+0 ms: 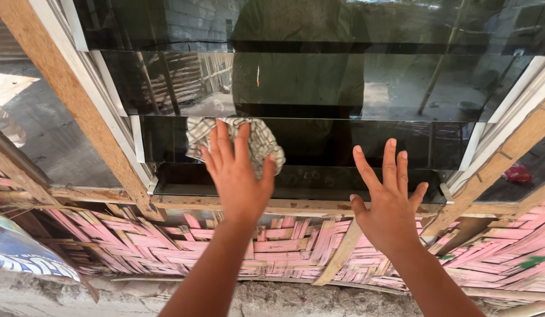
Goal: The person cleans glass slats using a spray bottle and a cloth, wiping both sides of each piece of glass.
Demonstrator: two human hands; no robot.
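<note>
While pressing one checked cloth (258, 141) under spread fingers, left hand (237, 176) is covering it; right hand (390, 202) is lying spread flat on dark glass slat (319, 144) alongside.

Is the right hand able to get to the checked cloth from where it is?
Probably yes. The right hand lies flat on the dark glass slats, and the checked cloth sits along the same slat under the left hand. Nothing stands between them, though the left hand covers much of the cloth.
</note>
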